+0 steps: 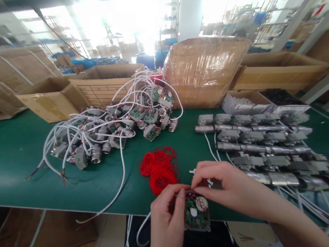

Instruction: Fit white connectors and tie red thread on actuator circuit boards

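Note:
A small grey housing (pixel 208 225) with an exposed green circuit board (pixel 201 217) is at the table's front edge, in front of my body. The board bears a round cream part (pixel 201 203), a white dot and thin coloured wires. My left hand (pixel 168 218) is closed at the housing's upper left edge, thumb and forefinger together. At its top edge my right hand (pixel 216 178) pinches with thumb and forefinger; what lies between these fingertips is hidden. Small white pieces (pixel 209 182) show by the right hand. A tangled red cord bundle (pixel 160 170) lies just beyond both hands.
Several wired housings with white cables (pixel 95 126) are heaped at the left and centre. Rows of grey units on metal tubes (pixel 259 145) fill the right. Cardboard boxes (pixel 206 73) line the back, with small-part trays (pixel 244 102) before them. A loose cable (pixel 123 162) reaches the front edge.

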A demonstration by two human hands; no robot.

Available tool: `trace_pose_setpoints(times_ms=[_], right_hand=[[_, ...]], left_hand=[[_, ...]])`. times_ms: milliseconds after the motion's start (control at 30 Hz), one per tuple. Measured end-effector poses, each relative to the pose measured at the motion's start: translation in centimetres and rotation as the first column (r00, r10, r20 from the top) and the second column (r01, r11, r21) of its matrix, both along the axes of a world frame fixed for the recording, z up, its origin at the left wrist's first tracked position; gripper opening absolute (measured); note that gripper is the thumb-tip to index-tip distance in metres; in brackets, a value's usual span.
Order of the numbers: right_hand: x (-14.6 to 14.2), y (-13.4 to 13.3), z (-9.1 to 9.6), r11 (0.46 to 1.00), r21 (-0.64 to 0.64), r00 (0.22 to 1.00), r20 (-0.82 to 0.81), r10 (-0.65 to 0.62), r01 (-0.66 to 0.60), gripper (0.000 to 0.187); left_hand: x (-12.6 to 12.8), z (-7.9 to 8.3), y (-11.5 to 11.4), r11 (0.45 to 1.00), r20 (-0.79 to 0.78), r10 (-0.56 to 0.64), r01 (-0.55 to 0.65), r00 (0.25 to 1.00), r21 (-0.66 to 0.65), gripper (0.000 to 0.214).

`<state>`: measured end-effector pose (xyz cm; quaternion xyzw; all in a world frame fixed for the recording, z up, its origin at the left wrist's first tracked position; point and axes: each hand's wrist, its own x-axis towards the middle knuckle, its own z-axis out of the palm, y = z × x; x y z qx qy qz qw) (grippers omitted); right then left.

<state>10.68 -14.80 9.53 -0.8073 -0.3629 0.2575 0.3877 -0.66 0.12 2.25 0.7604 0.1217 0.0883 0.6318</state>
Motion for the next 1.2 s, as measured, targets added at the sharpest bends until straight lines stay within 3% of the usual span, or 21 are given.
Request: trace_pose_setpoints(times_ms=[333, 800, 1033, 1200], right_hand=[[0.5, 0.8, 0.1, 0.999, -0.016, 0.999, 0.005, 0.040, -0.040, 0.019], [1.9, 2.4, 0.8, 0.983, -0.133, 0.992, -0.047, 0.121, -0.126, 0.017], [2.1, 0.5, 0.4, 0.977, -0.190, 0.991, -0.113, 0.075, -0.096, 0.015], [1.3, -1.3, -0.9, 0.995, -0.104, 0.979, -0.199, -0.031, 0.010, 0.008]], left_hand=[[0.0, 0.0, 0.0, 1.000, 0.022, 0.015, -0.015, 1.000, 0.017, 0.025], [0.2, 0.1, 0.0, 0.999, 0.028, 0.024, -0.025, 0.999, 0.029, 0.025], [-0.1, -0.3, 0.4, 0.999, -0.008, -0.033, 0.033, 0.999, 0.011, 0.024], [-0.1, -0.3, 0.4, 0.999, -0.016, -0.033, 0.033, 0.999, -0.012, 0.024]])
